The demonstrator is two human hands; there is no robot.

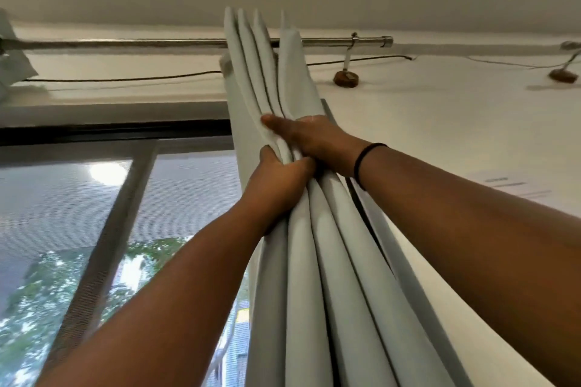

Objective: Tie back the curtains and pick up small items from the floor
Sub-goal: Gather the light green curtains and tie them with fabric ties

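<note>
Between both hands' fingers (270,155) — bunched curtain (301,261)

My left fingers (267,152) vanish behind the curtain (314,261) folds; my right fingers (309,119) curl out of sight too. Below them, the curtain leaves the frame.

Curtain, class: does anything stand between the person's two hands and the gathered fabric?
Nothing visible does. The left hand grips the bunched folds of the curtain, and the right hand wraps around them just above, near the rod.
</note>
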